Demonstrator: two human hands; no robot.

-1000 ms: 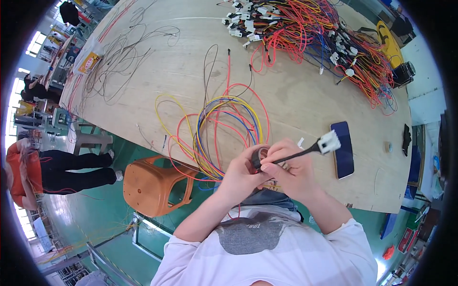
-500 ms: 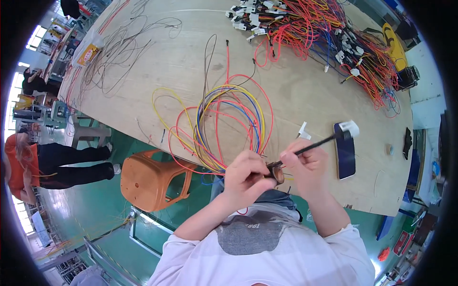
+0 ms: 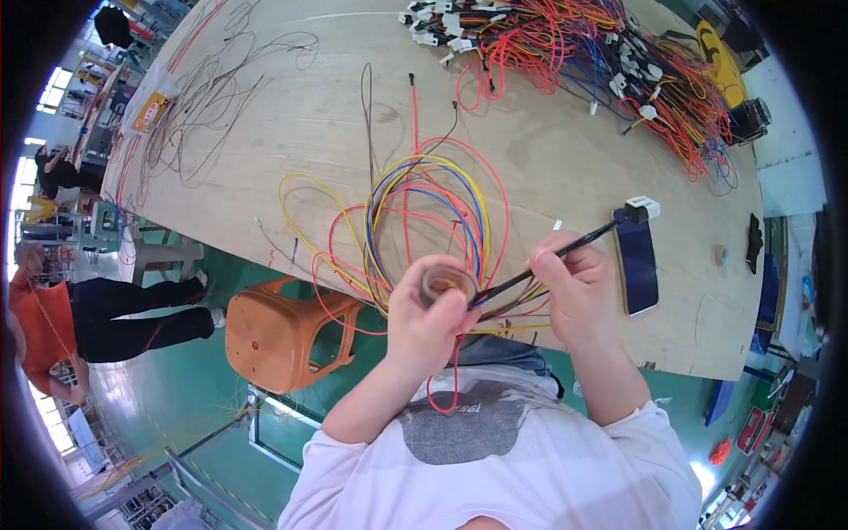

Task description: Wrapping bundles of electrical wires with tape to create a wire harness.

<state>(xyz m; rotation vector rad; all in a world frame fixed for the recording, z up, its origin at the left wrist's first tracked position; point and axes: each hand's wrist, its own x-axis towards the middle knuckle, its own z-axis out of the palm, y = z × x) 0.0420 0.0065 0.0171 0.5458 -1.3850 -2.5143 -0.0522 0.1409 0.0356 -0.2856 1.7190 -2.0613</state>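
My left hand (image 3: pixel 415 322) is closed round a roll of brownish tape (image 3: pixel 427 279), held near the table's front edge. The thumb lies across the lower side of the roll. Between finger and thumb, my right hand (image 3: pixel 580 291) grips a black-wrapped wire bundle (image 3: pixel 510 284) that slants up to the right. A white connector (image 3: pixel 645 208) ends the bundle, above the dark phone (image 3: pixel 638 269). Toward my left hand the bundle meets loose coloured wires. These join a coil of yellow, blue and red wires (image 3: pixel 369 216) on the table, and a red loop hangs below the left hand.
A large heap of wire harnesses (image 3: pixel 539 44) with white connectors covers the table's far right. Thin dark wires (image 3: pixel 208 115) and a white tub (image 3: pixel 150 108) lie far left. An orange stool (image 3: pixel 265 340) stands left of the table. Another person (image 3: pixel 53 327) is farther left.
The tape roll has turned to show its open ring and moved left and up in my left hand. The wire bundle and connector have tilted lower, and a red loop now hangs below.
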